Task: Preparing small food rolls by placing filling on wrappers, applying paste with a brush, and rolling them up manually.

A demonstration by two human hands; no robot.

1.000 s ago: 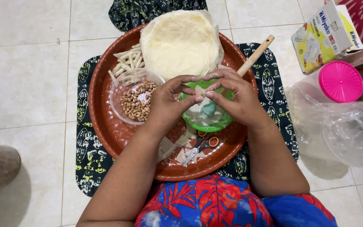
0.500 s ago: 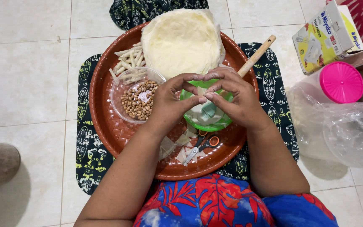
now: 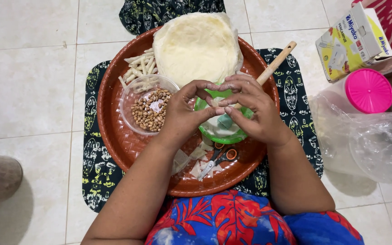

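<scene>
Left hand [image 3: 184,113] and right hand [image 3: 255,111] pinched together on a small pale piece, probably wrapper, above the green bowl [image 3: 223,131]. Best rolled tight, evenly, over that bowl.

We see our left hand [image 3: 182,113] and right hand [image 3: 255,113] touching fingertips over a green bowl [image 3: 223,134] on a brown tray [image 3: 114,131], beside a bowl of nuts [image 3: 148,109].

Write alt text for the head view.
Left hand and right hand pinch a small piece together over a green bowl on a round brown tray. The tray also holds a peanut bowl, dough sheets and scissors.
</scene>
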